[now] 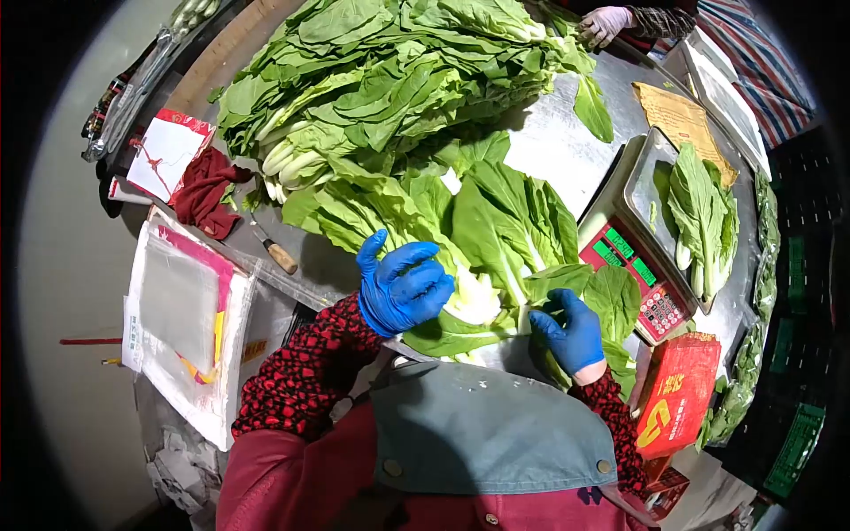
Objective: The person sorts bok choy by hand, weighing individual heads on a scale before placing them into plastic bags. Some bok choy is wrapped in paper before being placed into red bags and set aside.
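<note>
My left hand (405, 285), in a blue glove, is held over the pale base of a head of leafy greens (472, 299). Its thumb is raised apart from the fingers, and nothing shows in its grasp. Beside the loose leaves (512, 221) on the right is my right hand (571, 332), also blue-gloved. Its fingers are bent and apart at the end of a leaf stalk, with no firm hold visible. More leaves (613, 305) lie behind and beneath this hand. Beyond both hands rises a large heap of leafy greens (398, 80).
A digital scale (633, 274) at right bears a bunch of greens (704, 217). A red bag (682, 389) lies below it. At left are a wooden-handled knife (276, 252), a dark red cloth (208, 193) and a foam box (181, 310). Another person's gloved hand (605, 25) is at the top.
</note>
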`<action>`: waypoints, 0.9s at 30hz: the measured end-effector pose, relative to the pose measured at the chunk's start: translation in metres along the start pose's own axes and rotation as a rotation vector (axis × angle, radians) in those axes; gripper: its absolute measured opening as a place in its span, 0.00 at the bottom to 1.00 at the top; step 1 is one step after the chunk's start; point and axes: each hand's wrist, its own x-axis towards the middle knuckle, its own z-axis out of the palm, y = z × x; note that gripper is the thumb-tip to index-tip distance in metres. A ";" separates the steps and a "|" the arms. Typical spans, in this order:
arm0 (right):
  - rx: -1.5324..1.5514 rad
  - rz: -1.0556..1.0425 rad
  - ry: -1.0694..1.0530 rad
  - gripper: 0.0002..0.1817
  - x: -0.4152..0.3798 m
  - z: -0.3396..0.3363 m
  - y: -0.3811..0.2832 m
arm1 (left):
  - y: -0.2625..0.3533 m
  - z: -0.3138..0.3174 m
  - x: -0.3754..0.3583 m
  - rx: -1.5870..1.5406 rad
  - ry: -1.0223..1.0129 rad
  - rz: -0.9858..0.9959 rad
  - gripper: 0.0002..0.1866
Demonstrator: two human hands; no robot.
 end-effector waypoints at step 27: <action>0.043 -0.309 0.574 0.35 0.032 -0.096 0.022 | -0.030 0.106 -0.032 -0.048 -0.477 -0.827 0.36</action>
